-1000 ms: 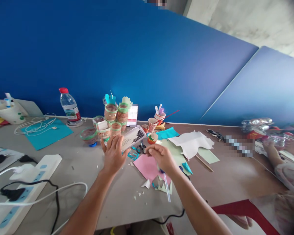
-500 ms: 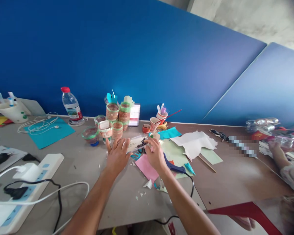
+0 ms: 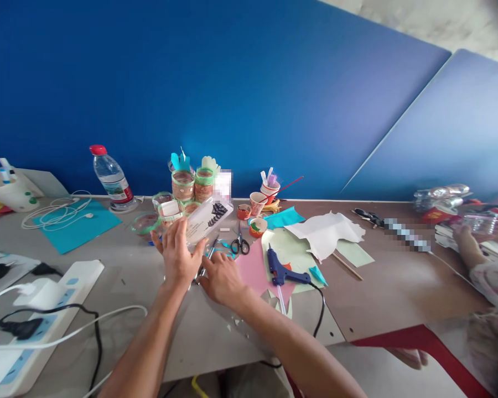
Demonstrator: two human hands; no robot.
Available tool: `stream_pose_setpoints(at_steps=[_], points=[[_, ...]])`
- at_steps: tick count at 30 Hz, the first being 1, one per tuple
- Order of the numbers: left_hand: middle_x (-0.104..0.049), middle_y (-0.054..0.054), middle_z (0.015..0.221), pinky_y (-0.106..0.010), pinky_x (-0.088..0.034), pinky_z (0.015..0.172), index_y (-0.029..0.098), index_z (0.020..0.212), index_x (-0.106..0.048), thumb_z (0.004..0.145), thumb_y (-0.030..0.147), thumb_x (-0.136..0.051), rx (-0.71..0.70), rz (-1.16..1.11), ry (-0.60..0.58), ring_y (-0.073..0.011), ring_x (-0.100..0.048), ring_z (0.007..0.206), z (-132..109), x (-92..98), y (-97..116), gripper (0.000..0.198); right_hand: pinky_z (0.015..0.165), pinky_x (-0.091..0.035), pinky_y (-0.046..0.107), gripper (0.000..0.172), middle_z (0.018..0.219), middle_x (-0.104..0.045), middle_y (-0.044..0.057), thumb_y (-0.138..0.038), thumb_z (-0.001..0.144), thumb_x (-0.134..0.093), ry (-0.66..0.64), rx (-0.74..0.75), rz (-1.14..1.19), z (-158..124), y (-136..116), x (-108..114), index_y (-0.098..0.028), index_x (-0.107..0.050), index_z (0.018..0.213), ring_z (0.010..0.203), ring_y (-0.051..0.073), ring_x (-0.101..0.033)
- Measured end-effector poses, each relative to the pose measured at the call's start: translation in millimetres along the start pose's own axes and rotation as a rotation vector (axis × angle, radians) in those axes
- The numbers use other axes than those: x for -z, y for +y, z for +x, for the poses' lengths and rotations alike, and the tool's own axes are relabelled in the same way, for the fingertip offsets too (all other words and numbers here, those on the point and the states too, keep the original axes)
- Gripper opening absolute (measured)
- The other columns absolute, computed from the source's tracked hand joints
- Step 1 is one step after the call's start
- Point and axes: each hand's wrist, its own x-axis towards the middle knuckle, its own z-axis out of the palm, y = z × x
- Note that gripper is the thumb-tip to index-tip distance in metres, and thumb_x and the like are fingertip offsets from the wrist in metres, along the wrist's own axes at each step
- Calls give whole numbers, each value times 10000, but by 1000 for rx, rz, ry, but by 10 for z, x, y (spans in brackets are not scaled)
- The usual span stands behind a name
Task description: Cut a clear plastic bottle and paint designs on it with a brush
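A phone in a clear case point(image 3: 209, 221), printed with a dark pattern and small text, leans upright and tilted in my left hand point(image 3: 179, 255). The left fingers are behind its lower end and the thumb is at its edge. Just to the right and lower, my right hand point(image 3: 226, 276) has its fingers curled down at the desk, around a slim dark pen point(image 3: 211, 249); its lower part is mostly covered by the fingers. Dark-handled scissors point(image 3: 240, 243) lie beyond the right hand. A blue glue gun point(image 3: 286, 273) rests on pale green paper point(image 3: 301, 249) to the right.
Wrapped cups point(image 3: 183, 187) stand stacked behind the phone, near a water bottle point(image 3: 112, 179). Paper cups point(image 3: 258, 204) are at the back. A power strip point(image 3: 58, 326) with cables fills the front left. At far right, another person's hand point(image 3: 471, 249) touches clear plastic packaging.
The phone has risen from lying flat to a tilt in my left hand. My right hand has left it and moved left and down to the pen. Scissors and glue gun are now uncovered.
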Motion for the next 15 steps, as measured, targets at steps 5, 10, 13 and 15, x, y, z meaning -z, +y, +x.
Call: stream_pose_setpoints(at_steps=[5, 10, 13, 15], points=[[-577, -210, 1286, -566, -132, 1116, 150, 1351, -439, 805, 394, -650, 38, 6, 28, -332, -475, 1258, 29, 9, -38, 635, 845, -434, 417, 379, 1055, -615, 138, -453, 857, -578, -26, -58, -60, 74, -95, -75, -175, -601, 1112, 1026, 299, -555], [-598, -201, 1254, -552, -146, 1123, 152, 1340, -449, 797, 365, -667, -10, 8, 57, -322, -495, 1241, 39, 11, -23, 623, 879, -422, 430, 353, 1070, -604, 143, -412, 858, -569, -30, -11, -41, 105, -121, -111, -155, -614, 1094, 1014, 290, -550], [-593, -198, 1257, -555, -129, 1129, 160, 1343, -449, 800, 370, -660, 2, -8, 42, -324, -488, 1247, 36, 13, -20, 619, 886, -426, 435, 375, 1073, -607, 159, -416, 859, -558, -36, -27, -23, 124, -165, -127, -132, -619, 1096, 1026, 299, -546], [-583, -196, 1274, -557, -110, 1132, 164, 1352, -441, 804, 376, -652, 20, -19, 22, -326, -475, 1260, 29, 10, -28, 624, 891, -426, 443, 394, 1095, -606, 170, -422, 863, -547, -39, -28, -11, 134, -190, -140, -129, -615, 1118, 1037, 304, -544]])
